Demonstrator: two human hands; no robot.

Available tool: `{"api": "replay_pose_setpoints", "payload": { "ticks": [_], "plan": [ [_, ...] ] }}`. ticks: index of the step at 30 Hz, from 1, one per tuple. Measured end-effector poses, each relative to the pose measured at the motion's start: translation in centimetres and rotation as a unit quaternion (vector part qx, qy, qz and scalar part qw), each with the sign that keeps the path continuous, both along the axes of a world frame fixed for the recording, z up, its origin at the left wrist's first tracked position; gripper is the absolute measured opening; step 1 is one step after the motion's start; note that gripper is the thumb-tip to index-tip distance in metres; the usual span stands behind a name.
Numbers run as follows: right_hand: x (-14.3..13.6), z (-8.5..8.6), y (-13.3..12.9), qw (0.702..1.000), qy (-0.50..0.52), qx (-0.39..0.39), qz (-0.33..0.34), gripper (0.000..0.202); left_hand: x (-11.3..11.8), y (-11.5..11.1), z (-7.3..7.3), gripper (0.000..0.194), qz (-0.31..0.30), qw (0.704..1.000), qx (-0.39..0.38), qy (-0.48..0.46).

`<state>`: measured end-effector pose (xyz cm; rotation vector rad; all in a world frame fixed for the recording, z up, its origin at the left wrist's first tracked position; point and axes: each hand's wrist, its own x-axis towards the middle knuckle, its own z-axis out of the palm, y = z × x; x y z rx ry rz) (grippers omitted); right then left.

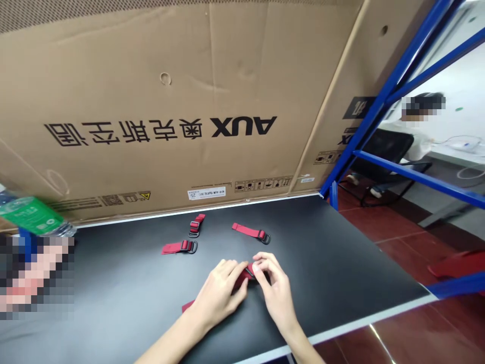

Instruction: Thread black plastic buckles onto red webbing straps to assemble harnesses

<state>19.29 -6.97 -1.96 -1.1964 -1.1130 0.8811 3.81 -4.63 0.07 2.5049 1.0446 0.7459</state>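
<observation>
Held strap (247,274): red, black buckle (249,272) fitted; over black surface (326,263), between both hands, partly hidden by fingers.
Left hand (224,285): narrow, closed on left part of held strap.
Right hand (274,284): narrow, thumb and fingertips pinched on held strap at buckle.
Red end (188,306): showing by left wrist, left of held strap and nearer; whether joined to it, cannot tell.
Loose straps, three, red with dark buckles, flat on surface: first strap (175,247), left of held strap and slightly beyond; second strap (197,219), farther beyond, also to left; third strap (248,231), straight beyond.
Box (182,91): large, brown, print upside down; behind held strap, past loose straps.
Bottle (34,215): green label, tilted; far left of held strap.
Blue frame (379,108): right of held strap, beyond.
Person (413,131): seated, far right of held strap.
</observation>
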Motion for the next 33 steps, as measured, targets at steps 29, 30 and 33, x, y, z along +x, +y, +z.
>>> {"api": "replay_pose_setpoints", "payload": {
  "ticks": [29, 30, 33],
  "plan": [
    [4.5, 0.9, 1.1, 0.969, 0.208, -0.089, 0.101, 0.038, -3.2, 2.5, -0.1, 0.021, 0.020, 0.992, -0.123, 0.005],
    [4.4, 0.9, 1.1, 0.969, 0.203, -0.080, 0.113, 0.039, -3.1, 2.4, 0.0, 0.020, 0.019, 0.992, -0.128, -0.006],
    [4.4, 1.0, 1.9, 0.979, 0.111, -0.037, 0.169, 0.047, -2.7, 2.2, 0.2, 0.020, 0.020, 0.988, -0.146, -0.045]
  ]
}}
